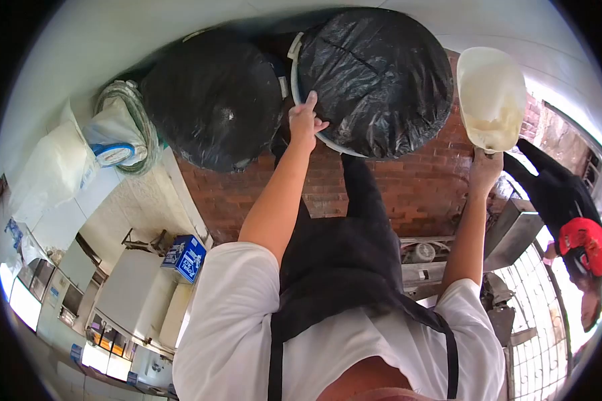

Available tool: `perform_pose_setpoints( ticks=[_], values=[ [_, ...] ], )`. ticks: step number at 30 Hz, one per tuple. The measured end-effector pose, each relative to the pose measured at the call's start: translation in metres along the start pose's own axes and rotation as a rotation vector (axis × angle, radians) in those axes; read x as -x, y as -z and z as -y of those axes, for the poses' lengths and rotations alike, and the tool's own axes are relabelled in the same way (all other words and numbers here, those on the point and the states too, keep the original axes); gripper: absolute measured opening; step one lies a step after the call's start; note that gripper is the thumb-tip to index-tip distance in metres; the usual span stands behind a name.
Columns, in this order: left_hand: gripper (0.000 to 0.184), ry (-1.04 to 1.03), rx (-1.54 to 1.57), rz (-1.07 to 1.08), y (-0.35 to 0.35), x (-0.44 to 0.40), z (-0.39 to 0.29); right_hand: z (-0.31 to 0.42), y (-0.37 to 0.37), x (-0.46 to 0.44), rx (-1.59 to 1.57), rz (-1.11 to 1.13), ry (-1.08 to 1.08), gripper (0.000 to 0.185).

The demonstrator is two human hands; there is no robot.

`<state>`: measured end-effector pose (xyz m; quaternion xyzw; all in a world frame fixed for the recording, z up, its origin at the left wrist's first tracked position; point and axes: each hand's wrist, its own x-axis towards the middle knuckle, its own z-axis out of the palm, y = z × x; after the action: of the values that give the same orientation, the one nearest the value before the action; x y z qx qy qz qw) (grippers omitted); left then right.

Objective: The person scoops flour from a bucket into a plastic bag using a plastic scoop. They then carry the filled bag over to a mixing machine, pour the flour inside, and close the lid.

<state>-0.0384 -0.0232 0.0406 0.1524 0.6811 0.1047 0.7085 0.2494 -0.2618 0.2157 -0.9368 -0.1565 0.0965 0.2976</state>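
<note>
Two round containers stand side by side at the top, a left one [214, 100] and a right one [378, 80], both covered in black plastic. My left hand [304, 123] is at the left rim of the right container, its fingers apart and at least one stretched out over the plastic. To the right, my right hand [486, 170] is closed round the lower end of a whitish plastic scoop [492, 93], which is held up beside the right container. Pale residue marks the inside of the scoop.
Brick floor [247, 200] lies below the containers. White sacks [57, 167] and a coiled hose [147, 144] are at the left, with a blue box [184, 257] lower down. Another person [572, 207] in black and red is at the far right, near a metal cabinet [515, 230].
</note>
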Motion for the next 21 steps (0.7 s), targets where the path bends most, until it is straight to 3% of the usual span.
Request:
perform_pose_setpoints(
  ticks=[3,7,8,12,15,16,19,21],
  values=[
    [0.072,-0.285,-0.426,-0.059,-0.03,-0.005,0.001,-0.003,-0.001,-0.001,-0.054,-0.012,0.068,0.021],
    [0.08,-0.677,-0.928,-0.453,-0.053,0.007,-0.004,0.009,-0.005,0.004,-0.052,-0.01,0.047,0.02],
    [0.078,-0.702,-0.913,-0.539,-0.052,-0.002,0.002,0.011,-0.004,0.006,-0.05,0.008,0.0,0.02],
    [0.074,-0.639,-0.766,-0.327,-0.035,-0.031,-0.002,0.005,-0.014,0.007,-0.076,-0.006,0.091,0.019],
    [0.07,-0.192,-0.24,0.297,-0.024,-0.042,-0.001,0.01,-0.018,0.015,-0.076,0.0,0.052,0.021],
    [0.065,-0.133,-0.353,0.222,-0.031,-0.011,-0.016,0.005,-0.018,0.016,-0.045,-0.002,0.085,0.021],
    [0.064,-0.265,-0.062,0.557,-0.032,-0.01,-0.003,0.01,-0.018,0.022,-0.093,-0.067,0.098,0.021],
    [0.06,-0.345,-0.11,0.574,-0.022,0.004,-0.008,0.013,-0.007,0.021,0.078,-0.116,0.135,0.021]
  ],
)
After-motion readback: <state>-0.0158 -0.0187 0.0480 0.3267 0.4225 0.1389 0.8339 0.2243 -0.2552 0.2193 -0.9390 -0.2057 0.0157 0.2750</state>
